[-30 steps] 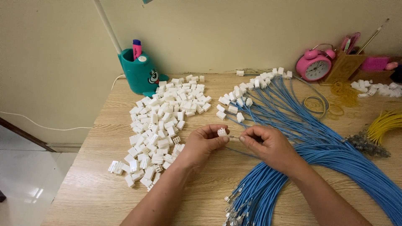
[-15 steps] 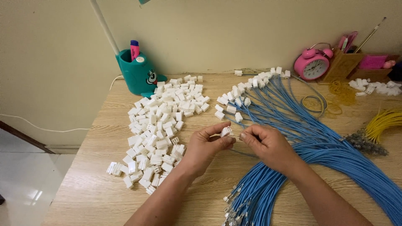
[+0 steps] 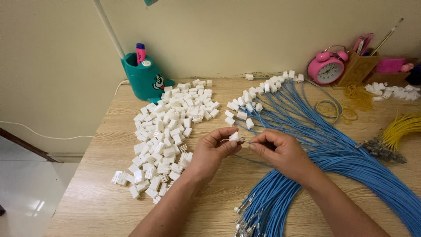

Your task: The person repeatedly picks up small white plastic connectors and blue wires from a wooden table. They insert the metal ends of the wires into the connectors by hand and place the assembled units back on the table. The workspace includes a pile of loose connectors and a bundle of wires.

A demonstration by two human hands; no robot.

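Pinching a small white connector housing (image 3: 234,136) between thumb and fingertips, the left hand (image 3: 212,153) was clamped on it just above the desk (image 3: 87,206), while the right hand (image 3: 280,151) was closed on the end of a blue wire (image 3: 258,161), its fingertips almost touching the housing. The step in hand looked like seating the wire's metal terminal into the back of the housing; the terminal itself was too small to make out between the fingers.

To the left of the left hand lay a heap of loose white housings (image 3: 166,127). Beyond both hands, further from the person, a row of finished housings (image 3: 252,101) sat on the ends of blue wires. A thick bundle of blue wires (image 3: 342,153) ran under and to the right of the right hand, with bare metal terminals (image 3: 247,217) fanned out near the right forearm. Well off to the right lay yellow wires (image 3: 401,127).

Judging by the grip, the next move would call for lining the terminal squarely with one cavity and pushing straight in until it caught, with the left hand holding the housing steady against the push.
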